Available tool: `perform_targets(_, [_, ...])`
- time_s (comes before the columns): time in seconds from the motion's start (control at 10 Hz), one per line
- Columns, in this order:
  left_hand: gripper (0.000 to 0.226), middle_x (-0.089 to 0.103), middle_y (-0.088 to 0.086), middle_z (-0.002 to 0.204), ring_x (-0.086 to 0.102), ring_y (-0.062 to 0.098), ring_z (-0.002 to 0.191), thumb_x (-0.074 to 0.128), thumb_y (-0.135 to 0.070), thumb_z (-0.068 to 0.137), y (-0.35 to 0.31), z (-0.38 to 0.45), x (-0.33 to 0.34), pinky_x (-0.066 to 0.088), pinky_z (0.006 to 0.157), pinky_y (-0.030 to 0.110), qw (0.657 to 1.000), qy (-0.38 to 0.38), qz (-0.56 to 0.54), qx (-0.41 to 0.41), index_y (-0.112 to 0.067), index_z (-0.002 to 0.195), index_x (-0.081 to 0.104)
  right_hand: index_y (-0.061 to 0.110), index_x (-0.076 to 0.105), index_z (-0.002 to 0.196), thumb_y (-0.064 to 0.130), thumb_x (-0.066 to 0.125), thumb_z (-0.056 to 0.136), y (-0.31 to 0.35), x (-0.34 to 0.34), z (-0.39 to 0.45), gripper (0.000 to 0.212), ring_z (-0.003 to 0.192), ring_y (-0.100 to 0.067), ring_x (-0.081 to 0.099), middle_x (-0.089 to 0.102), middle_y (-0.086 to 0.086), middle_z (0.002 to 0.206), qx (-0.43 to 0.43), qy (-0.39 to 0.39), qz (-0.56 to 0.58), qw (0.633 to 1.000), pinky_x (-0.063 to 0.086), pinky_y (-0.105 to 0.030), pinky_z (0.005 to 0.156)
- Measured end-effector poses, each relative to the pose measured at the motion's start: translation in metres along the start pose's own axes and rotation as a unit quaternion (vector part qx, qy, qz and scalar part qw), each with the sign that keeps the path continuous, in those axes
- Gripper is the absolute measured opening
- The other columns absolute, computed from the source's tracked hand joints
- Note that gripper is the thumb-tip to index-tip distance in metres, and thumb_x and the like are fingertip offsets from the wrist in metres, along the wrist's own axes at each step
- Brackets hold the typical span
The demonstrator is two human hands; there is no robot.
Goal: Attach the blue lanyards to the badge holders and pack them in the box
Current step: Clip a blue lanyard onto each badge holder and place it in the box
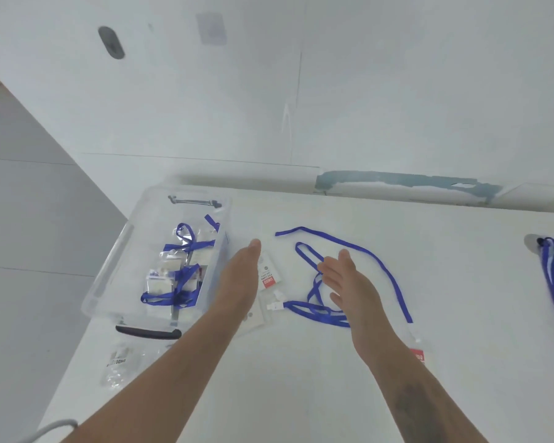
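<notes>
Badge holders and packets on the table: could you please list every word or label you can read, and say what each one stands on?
"UHOO", white on a red tab: badge holder beside the left hand.
Small print above that tab: too blurred to read.
Red tab with white letters, partly hidden: second badge holder by the right forearm; unreadable.
Dark print, seemingly "UHOO" upside down: clear packet below the box; uncertain.
</notes>
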State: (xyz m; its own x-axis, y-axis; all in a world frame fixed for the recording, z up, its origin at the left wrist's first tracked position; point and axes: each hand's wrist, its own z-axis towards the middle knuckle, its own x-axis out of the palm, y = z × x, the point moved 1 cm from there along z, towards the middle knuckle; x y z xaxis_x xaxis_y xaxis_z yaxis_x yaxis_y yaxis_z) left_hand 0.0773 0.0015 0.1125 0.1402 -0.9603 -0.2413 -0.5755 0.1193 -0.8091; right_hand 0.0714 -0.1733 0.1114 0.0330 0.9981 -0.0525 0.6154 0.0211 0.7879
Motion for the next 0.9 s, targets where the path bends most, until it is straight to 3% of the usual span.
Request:
perform_targets(0.1, [0.036, 0.051, -0.002, 0.142, 0.052, 0.022, 0.126, 0.050, -0.021, 0.100, 0.036, 0.017, 0.008, 0.046, 0.097, 0.034, 0.991, 0.021, 0.127, 0.020, -0.024, 0.136, 0.051, 0.022, 0.066, 0.115, 0.040, 0.043, 0.101, -0.019, 0.006, 0.016, 0.032, 0.124, -0.016, 0.055, 0.064, 0.003, 0.128, -0.017, 0.004, -0.067, 0.998, 0.043, -0.031, 0.099])
perform_targets(0.2, [0.049, 0.049, -0.005, 0.145, 0.053, 0.018, 0.125, 0.053, -0.021, 0.094, 0.073, 0.033, 0.012, 0.047, 0.100, 0.030, 0.960, 0.043, 0.274, 0.039, -0.027, 0.142, 0.045, 0.017, 0.064, 0.119, 0.023, 0.062, 0.094, -0.038, 0.020, 0.024, 0.025, 0.115, -0.016, 0.062, 0.066, 0.000, 0.120, -0.049, 0.030, -0.157, 0.986, 0.048, -0.022, 0.088])
perform_targets(0.3, [0.042, 0.058, -0.007, 0.130, 0.059, 0.016, 0.109, 0.056, -0.024, 0.089, 0.096, 0.045, 0.016, 0.054, 0.091, 0.031, 0.903, 0.060, 0.416, 0.089, -0.029, 0.130, 0.050, 0.011, 0.070, 0.110, 0.012, 0.085, 0.073, -0.052, 0.028, 0.044, 0.040, 0.091, -0.010, 0.070, 0.071, 0.002, 0.105, -0.066, 0.051, -0.176, 0.981, 0.052, -0.011, 0.075])
perform_targets(0.4, [0.057, 0.048, -0.005, 0.139, 0.050, 0.017, 0.124, 0.061, -0.016, 0.088, 0.112, 0.056, 0.019, 0.048, 0.096, 0.029, 0.823, 0.060, 0.545, 0.145, -0.021, 0.140, 0.039, 0.022, 0.064, 0.124, 0.026, 0.058, 0.097, -0.065, 0.033, 0.052, 0.028, 0.103, -0.002, 0.058, 0.063, 0.013, 0.113, -0.074, 0.014, -0.227, 0.971, 0.043, -0.007, 0.083])
perform_targets(0.5, [0.064, 0.045, -0.002, 0.138, 0.049, 0.020, 0.121, 0.064, -0.017, 0.087, 0.117, 0.062, 0.023, 0.044, 0.094, 0.029, 0.779, 0.046, 0.604, 0.161, -0.019, 0.144, 0.034, 0.023, 0.063, 0.127, 0.027, 0.054, 0.098, -0.074, 0.036, 0.063, 0.030, 0.108, -0.005, 0.058, 0.064, 0.012, 0.118, -0.064, 0.038, -0.257, 0.963, 0.041, -0.013, 0.090])
perform_targets(0.6, [0.061, 0.047, 0.002, 0.131, 0.049, 0.021, 0.114, 0.064, -0.017, 0.087, 0.113, 0.067, 0.025, 0.042, 0.092, 0.030, 0.761, 0.051, 0.626, 0.166, -0.019, 0.141, 0.036, 0.025, 0.061, 0.129, 0.027, 0.052, 0.099, -0.079, 0.037, 0.072, 0.031, 0.103, -0.001, 0.055, 0.063, 0.012, 0.124, -0.065, 0.031, -0.314, 0.947, 0.039, -0.011, 0.088])
perform_targets(0.7, [0.062, 0.047, 0.002, 0.132, 0.048, 0.022, 0.117, 0.064, -0.020, 0.087, 0.113, 0.071, 0.024, 0.039, 0.100, 0.032, 0.754, 0.058, 0.627, 0.184, -0.020, 0.142, 0.036, 0.027, 0.060, 0.128, 0.030, 0.058, 0.096, -0.078, 0.037, 0.071, 0.032, 0.108, -0.003, 0.060, 0.065, 0.012, 0.124, -0.088, 0.036, -0.325, 0.941, 0.045, -0.013, 0.090])
perform_targets(0.8, [0.070, 0.041, -0.001, 0.144, 0.042, 0.022, 0.128, 0.061, -0.024, 0.089, 0.118, 0.071, 0.022, 0.027, 0.113, 0.033, 0.739, 0.082, 0.626, 0.233, -0.020, 0.150, 0.027, 0.032, 0.056, 0.132, 0.039, 0.061, 0.093, -0.077, 0.040, 0.074, 0.039, 0.113, -0.004, 0.059, 0.061, 0.014, 0.131, -0.105, 0.042, -0.415, 0.903, 0.046, -0.021, 0.097])
perform_targets(0.9, [0.076, 0.039, -0.002, 0.151, 0.038, 0.022, 0.136, 0.064, -0.029, 0.087, 0.119, 0.065, 0.020, 0.019, 0.118, 0.035, 0.745, 0.093, 0.596, 0.286, -0.019, 0.152, 0.025, 0.036, 0.052, 0.136, 0.054, 0.059, 0.090, -0.074, 0.045, 0.079, 0.049, 0.119, -0.008, 0.055, 0.059, 0.015, 0.133, -0.117, 0.036, -0.510, 0.851, 0.045, -0.028, 0.100])
